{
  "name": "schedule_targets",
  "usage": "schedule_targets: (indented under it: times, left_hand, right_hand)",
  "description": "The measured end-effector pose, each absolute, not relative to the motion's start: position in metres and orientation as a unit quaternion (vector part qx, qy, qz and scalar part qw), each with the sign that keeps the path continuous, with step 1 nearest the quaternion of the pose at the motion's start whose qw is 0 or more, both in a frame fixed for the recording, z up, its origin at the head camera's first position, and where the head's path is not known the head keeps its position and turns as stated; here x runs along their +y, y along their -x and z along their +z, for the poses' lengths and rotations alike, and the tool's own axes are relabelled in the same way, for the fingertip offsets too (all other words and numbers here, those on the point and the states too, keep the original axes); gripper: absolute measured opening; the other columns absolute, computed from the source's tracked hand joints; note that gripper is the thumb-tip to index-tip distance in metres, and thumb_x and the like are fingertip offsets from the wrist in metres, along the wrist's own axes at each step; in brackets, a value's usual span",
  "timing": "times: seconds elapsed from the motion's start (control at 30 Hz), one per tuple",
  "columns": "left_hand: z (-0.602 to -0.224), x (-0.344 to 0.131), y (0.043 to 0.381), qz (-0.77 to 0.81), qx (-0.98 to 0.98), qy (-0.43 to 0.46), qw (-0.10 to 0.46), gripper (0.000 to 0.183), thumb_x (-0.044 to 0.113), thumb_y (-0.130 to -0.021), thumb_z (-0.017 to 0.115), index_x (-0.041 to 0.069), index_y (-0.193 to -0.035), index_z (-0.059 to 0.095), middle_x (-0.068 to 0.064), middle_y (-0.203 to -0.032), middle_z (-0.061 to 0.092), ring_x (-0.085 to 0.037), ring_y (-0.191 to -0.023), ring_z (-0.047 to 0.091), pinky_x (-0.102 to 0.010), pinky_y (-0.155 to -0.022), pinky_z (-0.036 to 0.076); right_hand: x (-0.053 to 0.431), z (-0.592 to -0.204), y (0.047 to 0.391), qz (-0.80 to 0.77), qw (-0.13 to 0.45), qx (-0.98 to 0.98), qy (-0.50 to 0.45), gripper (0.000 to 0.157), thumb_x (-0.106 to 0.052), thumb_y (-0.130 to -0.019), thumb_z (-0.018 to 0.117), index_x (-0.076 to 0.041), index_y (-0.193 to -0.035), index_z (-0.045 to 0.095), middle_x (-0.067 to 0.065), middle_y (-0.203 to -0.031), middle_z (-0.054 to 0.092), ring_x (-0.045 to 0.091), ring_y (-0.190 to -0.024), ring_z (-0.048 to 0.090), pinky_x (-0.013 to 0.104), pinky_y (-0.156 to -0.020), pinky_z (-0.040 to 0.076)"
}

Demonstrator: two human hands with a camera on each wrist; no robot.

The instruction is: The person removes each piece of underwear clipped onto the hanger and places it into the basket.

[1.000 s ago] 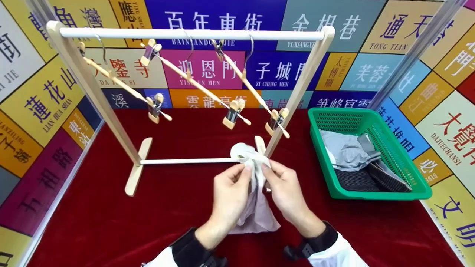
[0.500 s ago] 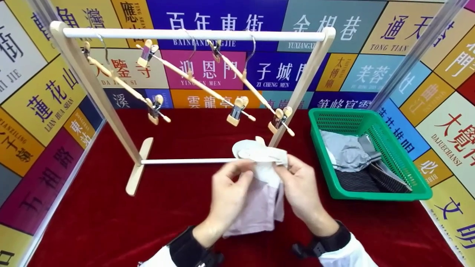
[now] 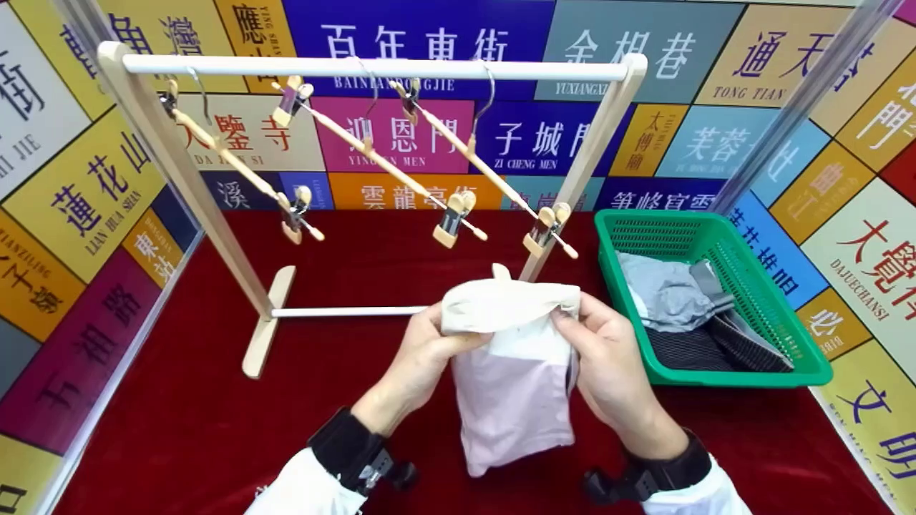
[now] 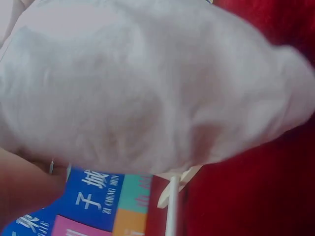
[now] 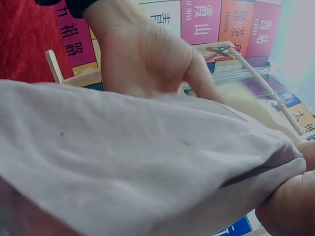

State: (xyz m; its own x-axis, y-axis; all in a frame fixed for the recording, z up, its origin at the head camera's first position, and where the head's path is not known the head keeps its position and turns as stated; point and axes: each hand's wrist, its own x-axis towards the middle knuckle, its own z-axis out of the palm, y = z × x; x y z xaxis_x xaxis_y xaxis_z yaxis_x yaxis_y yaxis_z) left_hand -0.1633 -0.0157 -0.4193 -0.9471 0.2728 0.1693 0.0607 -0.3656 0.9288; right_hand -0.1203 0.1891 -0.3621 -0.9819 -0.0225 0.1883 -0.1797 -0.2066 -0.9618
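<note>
A small pale pink and white cloth garment (image 3: 512, 408) with a cream band along its top hangs between both hands in the head view. My left hand (image 3: 415, 350) pinches the band's left end, thumb across the front. At the other end my right hand (image 3: 608, 357) grips the band's corner between thumb and fingers. The cloth (image 4: 147, 93) fills much of the left wrist view and hides most of the left fingers. In the right wrist view a fold of the garment (image 5: 123, 152) runs into the right hand's fingers (image 5: 285, 206), with the left hand (image 5: 147, 54) behind it.
A wooden rack (image 3: 372, 67) stands behind the hands. Three clip hangers hang from it, among them the right one (image 3: 476, 154), their clips (image 3: 452, 218) facing forward. A green basket (image 3: 715, 375) on the right holds a grey garment (image 3: 669, 290) and dark striped cloth (image 3: 687, 350).
The bunched garment has been spread out, its cream band now stretched wide. The right hand has moved right, and the left hand, loosely beside the cloth half a second ago, now pinches the band.
</note>
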Motion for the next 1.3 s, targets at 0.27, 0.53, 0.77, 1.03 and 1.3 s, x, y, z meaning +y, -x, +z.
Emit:
schedule_targets:
  times: [0.27, 0.53, 0.77, 1.03, 1.3]
  left_hand:
    - [-0.398, -0.005, 0.152, 0.791, 0.6, -0.122, -0.003, 0.023, 0.011, -0.093, 0.079, -0.004, -0.11, 0.078, -0.009, -0.102, 0.078, -0.017, -0.092, 0.071, -0.03, -0.081, 0.058]
    - [-0.385, -0.001, 0.147, 0.748, 0.643, -0.163, 0.001, 0.014, 0.014, -0.092, 0.081, 0.0, -0.096, 0.081, -0.005, -0.085, 0.077, -0.013, -0.077, 0.067, -0.026, -0.065, 0.055]
    - [-0.382, 0.002, 0.145, 0.725, 0.663, -0.188, 0.0, 0.014, 0.016, -0.091, 0.082, 0.003, -0.098, 0.083, -0.003, -0.088, 0.078, -0.013, -0.08, 0.07, -0.027, -0.069, 0.058]
    - [-0.38, 0.006, 0.142, 0.686, 0.682, -0.249, 0.046, 0.009, 0.017, -0.092, 0.082, 0.01, -0.095, 0.085, 0.002, -0.09, 0.079, -0.01, -0.081, 0.065, -0.024, -0.07, 0.053]
    - [-0.387, 0.005, 0.143, 0.687, 0.679, -0.247, 0.081, 0.013, 0.014, -0.09, 0.083, 0.007, -0.101, 0.082, 0.001, -0.089, 0.076, -0.009, -0.079, 0.061, -0.024, -0.07, 0.051]
  right_hand:
    - [0.201, -0.365, 0.124, 0.747, 0.032, -0.659, -0.076, 0.023, 0.008, -0.098, 0.06, 0.015, -0.12, 0.062, 0.016, -0.104, 0.073, 0.021, -0.088, 0.072, 0.031, -0.077, 0.061]
    - [0.226, -0.35, 0.134, 0.639, -0.033, -0.734, -0.229, 0.048, 0.009, -0.09, 0.07, 0.012, -0.136, 0.055, 0.015, -0.117, 0.072, 0.021, -0.098, 0.072, 0.032, -0.079, 0.062]
    - [0.238, -0.334, 0.137, 0.607, -0.092, -0.723, -0.318, 0.057, 0.009, -0.086, 0.055, 0.013, -0.142, 0.05, 0.017, -0.13, 0.068, 0.019, -0.111, 0.068, 0.029, -0.085, 0.059]
    - [0.22, -0.329, 0.137, 0.449, -0.095, -0.836, -0.302, 0.067, -0.021, -0.084, 0.09, -0.003, -0.141, 0.061, 0.004, -0.127, 0.071, 0.018, -0.114, 0.067, 0.028, -0.094, 0.056]
    - [0.213, -0.336, 0.135, 0.408, -0.077, -0.871, -0.262, 0.023, -0.019, -0.089, 0.084, -0.012, -0.076, 0.067, -0.01, -0.066, 0.048, 0.006, -0.06, 0.044, 0.021, -0.054, 0.036]
